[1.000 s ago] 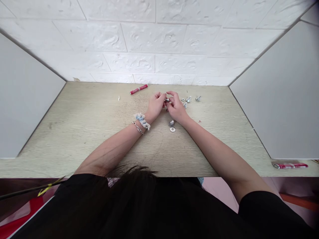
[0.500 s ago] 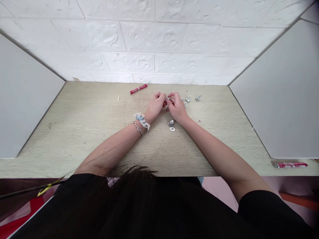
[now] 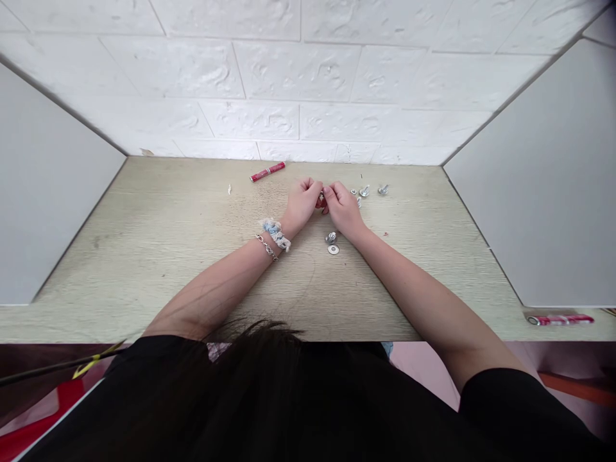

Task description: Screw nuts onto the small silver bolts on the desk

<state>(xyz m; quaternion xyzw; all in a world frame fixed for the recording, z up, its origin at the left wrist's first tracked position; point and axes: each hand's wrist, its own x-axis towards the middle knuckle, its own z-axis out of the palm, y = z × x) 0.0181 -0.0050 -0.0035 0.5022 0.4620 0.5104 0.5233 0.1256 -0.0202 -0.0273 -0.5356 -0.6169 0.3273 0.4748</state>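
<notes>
My left hand (image 3: 303, 203) and my right hand (image 3: 341, 206) meet above the table, thumbs and fingers pinched together. Between the fingertips is a small silver metal piece (image 3: 321, 194), mostly covered, so its exact shape is hidden. Just below my right hand stands a bolt with washers (image 3: 331, 238), and a flat round washer (image 3: 333, 249) lies in front of it. Past my right knuckles are a small nut or washer (image 3: 353, 192), a bolt with a washer (image 3: 364, 190) and another such bolt (image 3: 383, 189). One more metal part (image 3: 359, 202) is partly hidden by my right hand.
A red tube-shaped marker (image 3: 267, 172) lies near the wall behind my left hand. Another red one (image 3: 561, 319) is by the front right edge. Grey panels (image 3: 543, 173) border the wooden table (image 3: 192, 212) on both sides. A white scrap (image 3: 230, 189) sits to the left.
My fingertips have shifted slightly and my right thumb now covers more of the small metal piece. The parts on the table have not moved.
</notes>
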